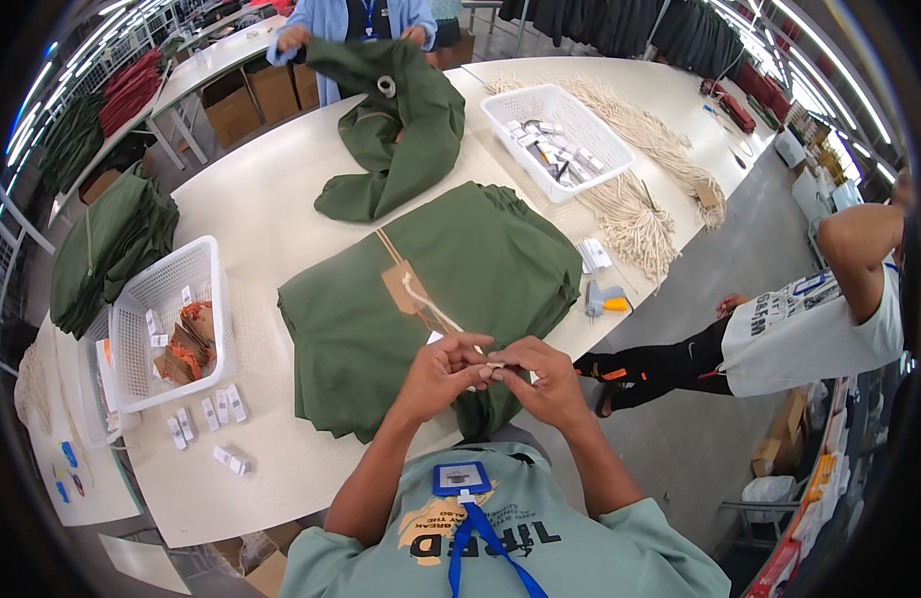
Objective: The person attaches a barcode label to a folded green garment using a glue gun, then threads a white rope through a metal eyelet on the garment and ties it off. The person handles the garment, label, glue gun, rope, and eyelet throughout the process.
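In front of me lies a stack of folded green garments (pixel 480 244), with a brown card tag (pixel 404 287) and tan strings on top. A white cord (pixel 432 311) runs over the tag toward my hands. My left hand (pixel 442 375) pinches the cord's near end between thumb and fingertips. Close against it, my right hand (pixel 542 381) pinches the same end, fingertips nearly touching the left ones. Exactly how the cord sits between the fingers is partly hidden. A small white label (pixel 435 337) shows just beyond my left hand.
A white basket of labels (pixel 560 159) stands far right, beside bundles of cream cord (pixel 630 214). A tagging gun (pixel 606 299) lies at the right edge. Left are a basket of brown tags (pixel 221 299) and another green stack (pixel 112 244). Across the table, a person handles a green garment (pixel 410 130).
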Demonstrator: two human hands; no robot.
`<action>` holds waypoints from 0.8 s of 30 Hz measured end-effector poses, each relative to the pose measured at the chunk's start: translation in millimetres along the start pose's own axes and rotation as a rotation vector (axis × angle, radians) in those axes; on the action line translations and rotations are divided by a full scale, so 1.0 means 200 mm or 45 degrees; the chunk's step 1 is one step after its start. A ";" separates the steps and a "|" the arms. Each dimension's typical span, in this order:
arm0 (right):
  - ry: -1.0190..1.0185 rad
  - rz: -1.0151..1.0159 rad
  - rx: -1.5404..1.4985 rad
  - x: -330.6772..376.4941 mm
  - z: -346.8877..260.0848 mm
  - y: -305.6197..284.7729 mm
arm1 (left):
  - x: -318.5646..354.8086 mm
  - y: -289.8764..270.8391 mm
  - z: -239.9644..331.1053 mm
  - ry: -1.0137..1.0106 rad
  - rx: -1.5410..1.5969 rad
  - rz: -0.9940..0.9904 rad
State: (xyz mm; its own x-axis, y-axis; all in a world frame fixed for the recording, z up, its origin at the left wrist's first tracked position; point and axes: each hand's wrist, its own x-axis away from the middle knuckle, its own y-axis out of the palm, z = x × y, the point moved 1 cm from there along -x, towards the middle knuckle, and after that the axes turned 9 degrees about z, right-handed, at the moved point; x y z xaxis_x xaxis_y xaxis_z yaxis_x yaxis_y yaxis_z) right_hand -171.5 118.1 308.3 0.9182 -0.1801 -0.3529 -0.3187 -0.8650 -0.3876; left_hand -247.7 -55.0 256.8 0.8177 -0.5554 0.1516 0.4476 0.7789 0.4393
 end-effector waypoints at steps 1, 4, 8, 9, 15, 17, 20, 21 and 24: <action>-0.022 -0.008 0.010 0.00 0.00 0.00 | 0.00 0.00 0.01 -0.010 0.011 -0.026; -0.107 -0.008 0.013 0.01 0.02 0.00 | 0.01 -0.01 0.02 -0.123 -0.099 -0.048; -0.181 -0.001 0.062 0.04 0.07 0.00 | 0.00 0.00 0.01 -0.182 -0.259 -0.026; -0.131 0.021 0.041 0.05 0.07 0.00 | 0.00 0.00 0.01 -0.183 -0.268 -0.046; 0.283 0.207 -0.196 0.13 0.09 0.01 | -0.03 0.04 0.01 -0.173 -0.410 -0.055; 0.340 0.264 -0.212 0.15 0.10 0.01 | -0.03 0.06 0.00 -0.155 -0.442 -0.040; 0.447 0.339 -0.423 0.17 0.11 0.02 | -0.05 0.09 -0.02 -0.139 -0.401 -0.058; 0.429 0.354 -0.488 0.18 0.12 0.02 | -0.05 0.09 -0.03 -0.156 -0.375 -0.058; 0.501 0.383 -0.523 0.20 0.14 0.02 | -0.06 0.10 -0.03 -0.192 -0.330 -0.063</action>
State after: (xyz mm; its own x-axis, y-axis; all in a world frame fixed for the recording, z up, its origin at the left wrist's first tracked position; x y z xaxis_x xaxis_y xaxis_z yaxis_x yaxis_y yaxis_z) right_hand -142.6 121.2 269.8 0.8454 -0.5335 -0.0265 -0.5311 -0.8448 0.0648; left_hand -245.5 -31.1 258.8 0.7384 -0.6162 0.2741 0.5786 0.7876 0.2120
